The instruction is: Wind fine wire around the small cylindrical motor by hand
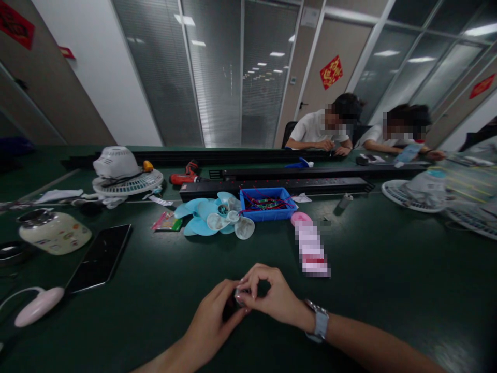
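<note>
Both my hands meet low at the front of the dark green table (388, 269). My left hand (212, 321) cups a small dark object with a shiny metal top (237, 297). My right hand (272, 298), with a watch on its wrist, pinches the top of that object with fingertips. Most of the object is hidden by my fingers. Beyond my hands lie light blue and clear fan blades (215, 215) and a blue bin (267, 203) of red and dark small parts.
A black phone (100, 257), a cream jar (54, 233) and a pink mouse-like item (39, 306) lie at left. A white fan motor on its grille (122, 173), a red power screwdriver (184, 177) and long black strips (272, 185) sit farther back. Two people sit across the table at right.
</note>
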Demonstrator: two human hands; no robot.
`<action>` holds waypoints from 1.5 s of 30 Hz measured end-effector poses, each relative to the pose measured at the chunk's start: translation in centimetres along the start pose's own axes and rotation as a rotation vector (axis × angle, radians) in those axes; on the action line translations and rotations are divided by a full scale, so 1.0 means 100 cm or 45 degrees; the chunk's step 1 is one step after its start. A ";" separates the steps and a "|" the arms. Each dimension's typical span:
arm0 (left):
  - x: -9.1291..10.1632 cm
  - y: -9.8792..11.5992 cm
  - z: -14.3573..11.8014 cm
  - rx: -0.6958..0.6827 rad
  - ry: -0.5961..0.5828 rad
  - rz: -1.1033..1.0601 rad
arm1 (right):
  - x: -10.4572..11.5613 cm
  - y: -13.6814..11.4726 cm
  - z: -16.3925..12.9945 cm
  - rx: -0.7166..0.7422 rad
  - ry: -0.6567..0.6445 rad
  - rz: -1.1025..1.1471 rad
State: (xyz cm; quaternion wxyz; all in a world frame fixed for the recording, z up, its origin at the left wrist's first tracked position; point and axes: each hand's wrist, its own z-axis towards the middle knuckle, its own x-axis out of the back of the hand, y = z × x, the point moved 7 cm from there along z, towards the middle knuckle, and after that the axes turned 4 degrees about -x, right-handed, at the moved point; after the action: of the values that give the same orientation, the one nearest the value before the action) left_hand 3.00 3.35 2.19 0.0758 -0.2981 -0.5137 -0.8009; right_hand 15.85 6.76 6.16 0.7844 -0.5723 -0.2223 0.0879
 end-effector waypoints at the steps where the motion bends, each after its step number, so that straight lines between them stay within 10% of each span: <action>1: 0.000 0.000 0.000 -0.005 -0.001 -0.003 | 0.000 0.001 0.000 -0.009 0.008 -0.001; 45: 0.000 0.001 0.001 -0.014 0.006 -0.006 | 0.000 0.001 -0.001 0.056 0.011 -0.067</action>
State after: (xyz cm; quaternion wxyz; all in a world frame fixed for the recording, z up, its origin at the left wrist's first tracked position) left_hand 3.06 3.40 2.27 0.0735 -0.2954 -0.5099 -0.8046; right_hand 15.90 6.70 6.08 0.7999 -0.5492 -0.2318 0.0696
